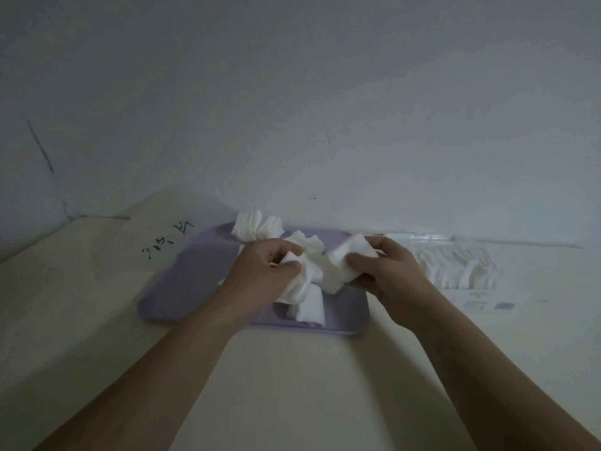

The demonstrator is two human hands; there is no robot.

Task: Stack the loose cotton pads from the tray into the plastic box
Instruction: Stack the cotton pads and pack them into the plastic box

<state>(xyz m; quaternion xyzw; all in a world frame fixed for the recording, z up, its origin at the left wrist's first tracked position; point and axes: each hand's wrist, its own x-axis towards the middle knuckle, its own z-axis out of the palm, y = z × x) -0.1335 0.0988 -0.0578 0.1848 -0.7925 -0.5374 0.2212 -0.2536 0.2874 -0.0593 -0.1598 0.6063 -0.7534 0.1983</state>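
The left hand (265,266) is pinched closed on a small, uneven bunch of cotton pads (300,281), thumb on top and the lower sheets drooping out below the knuckles. The right hand (383,271) is closed on a squarer batch (344,265), held between thumb and curled fingers. Both bunches hang just above the lilac tray (201,271) and nearly touch each other in the middle.

The left bunch looks the weaker hold: its pads are fanned and skewed, so a loosened pinch would likely let the bottom ones slip back onto the tray or over its near rim. Pressing the two bunches together while they sit out of line would probably crease the corners, and a crooked stack would not settle flat.

More pads lie loose on the tray: a pile under the hands near the front edge (309,309) and a fluffed cluster at the far rim (255,226), which leans toward the wall and could spill off if the tray gets nudged.

The clear plastic box (461,265) sits on the table (292,385) just to the right of the tray, already holding rows of pads. Its walls are hard to make out in this dim light, so a batch carried across could catch the rim or disturb the rows already in place.
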